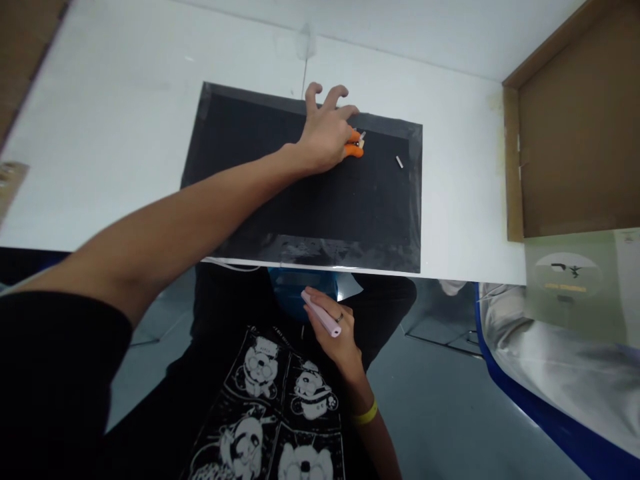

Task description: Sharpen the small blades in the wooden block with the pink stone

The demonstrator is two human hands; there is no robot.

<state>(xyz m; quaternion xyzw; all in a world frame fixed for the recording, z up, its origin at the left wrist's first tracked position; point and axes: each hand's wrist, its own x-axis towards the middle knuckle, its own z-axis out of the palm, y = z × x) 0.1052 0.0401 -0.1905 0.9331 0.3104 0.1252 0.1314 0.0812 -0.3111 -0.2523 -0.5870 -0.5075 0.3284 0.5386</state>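
My left hand [326, 137] is over a black mat [320, 207] on the white table. Three of its fingers are raised and spread. The thumb and forefinger come together at two orange tips [354, 151], which look like finger covers. Pinched between them is a small pale piece [361, 143], too small to name. A short whitish stick [399, 162] lies on the mat to the right. Below the table edge, my right hand [336, 330] is closed around a slim pale pink device [321, 313] with a small opening in its end.
Clear tape runs along the mat's edges. A blue container [293, 290] sits under the table edge, between my legs. At the right stand an open cardboard box [513, 163] and a blue-rimmed holder [493, 373] with grey-white cloth or plastic. A clear piece [306, 43] is near the back.
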